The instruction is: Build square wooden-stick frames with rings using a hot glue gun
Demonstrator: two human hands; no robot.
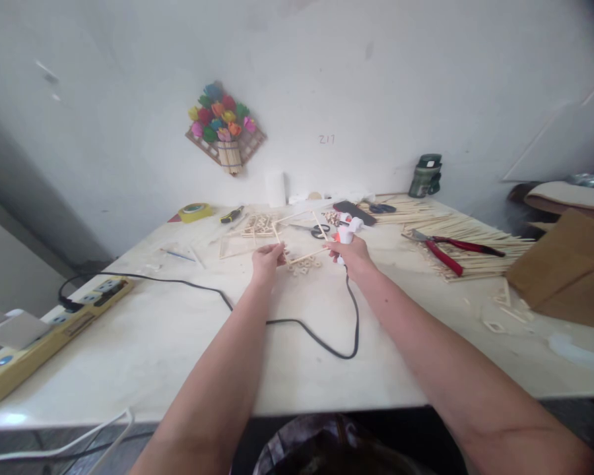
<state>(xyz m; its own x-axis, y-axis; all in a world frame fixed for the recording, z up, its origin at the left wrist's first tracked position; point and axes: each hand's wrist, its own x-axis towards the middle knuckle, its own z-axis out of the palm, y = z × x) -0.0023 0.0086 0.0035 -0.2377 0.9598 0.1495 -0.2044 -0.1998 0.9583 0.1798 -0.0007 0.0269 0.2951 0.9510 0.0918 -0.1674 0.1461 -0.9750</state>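
A square frame of thin wooden sticks [307, 256] is held above the table between my two hands. My left hand [269, 260] is closed on its near left corner. My right hand [352, 254] is wrapped round a white hot glue gun [349, 229], its fingertips at the frame's near right corner. The gun's black cord [355, 323] loops over the table. Under the frame lie several small wooden pieces [305, 265]. Behind it are dark-handled scissors [319, 231]. Another stick frame [237, 245] lies to the left, by a pile of small stick squares [260, 225].
Red-handled pliers [445, 251] rest on many loose sticks [480, 232] at right, beside a cardboard box [567, 277]. A yellow power strip [54, 330] runs along the left edge. Yellow tape [195, 212], a cutter [232, 214] and a green bottle [426, 176] stand or lie near the wall.
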